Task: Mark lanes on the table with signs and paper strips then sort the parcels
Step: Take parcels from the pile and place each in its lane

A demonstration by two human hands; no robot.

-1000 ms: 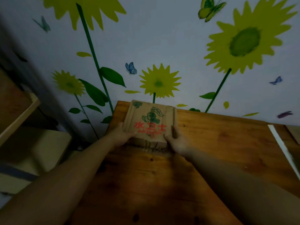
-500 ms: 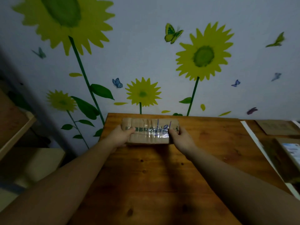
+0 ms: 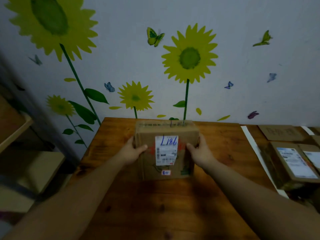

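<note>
A brown cardboard parcel [image 3: 149,168] sits in the middle of the wooden table [image 3: 155,208], its white shipping label with blue handwriting facing me. My left hand [image 3: 134,150] grips its left side, thumb over the front face. My right hand [image 3: 199,151] grips its right side the same way. A white paper strip [image 3: 256,153] runs down the table to the right, marking off a lane. Beyond the strip lie a flat cardboard sign [image 3: 280,133] and a labelled parcel [image 3: 294,163].
The wall with sunflower and butterfly stickers [image 3: 189,57] stands right behind the table's far edge. Wooden shelves [image 3: 20,129] and a beige box [image 3: 34,170] are off the table's left edge. More parcels [image 3: 313,156] lie at the far right.
Both hands have turned the parcel over: first its printed face showed, then a taped edge, now the labelled face. The view has shifted right, showing the strip and other parcels.
</note>
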